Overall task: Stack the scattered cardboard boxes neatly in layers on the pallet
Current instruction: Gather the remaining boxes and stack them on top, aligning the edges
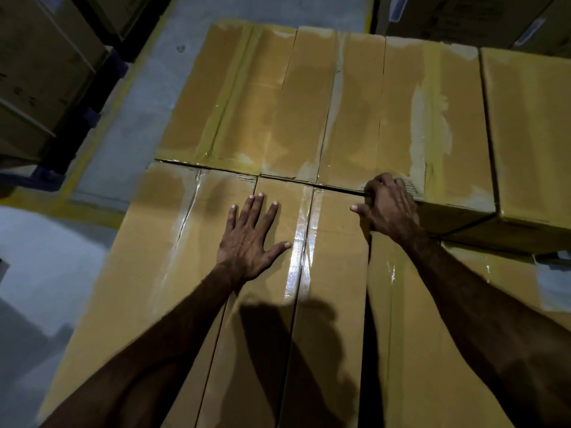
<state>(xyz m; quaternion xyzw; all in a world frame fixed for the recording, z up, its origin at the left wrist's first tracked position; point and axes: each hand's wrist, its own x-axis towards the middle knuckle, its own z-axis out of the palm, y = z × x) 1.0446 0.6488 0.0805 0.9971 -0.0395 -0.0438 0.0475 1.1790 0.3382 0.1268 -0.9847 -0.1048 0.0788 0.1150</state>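
Several long brown taped cardboard boxes lie side by side in a stack below me. My left hand point(249, 236) lies flat with spread fingers on the top of the near middle box point(327, 304). My right hand point(387, 205) grips that box's far right corner, its fingers curled over the edge into the gap by the far box point(438, 125). A near left box point(160, 242) sits flush beside the middle one. A lower box point(432, 350) lies to the right under my right arm. The pallet is hidden beneath the stack.
Grey concrete floor point(46, 257) with a yellow line point(102, 112) runs along the left. Dark racks with more cartons point(40, 72) stand at the far left, and other cartons point(469, 17) at the far right. A white label point(553, 282) lies on the lower right box.
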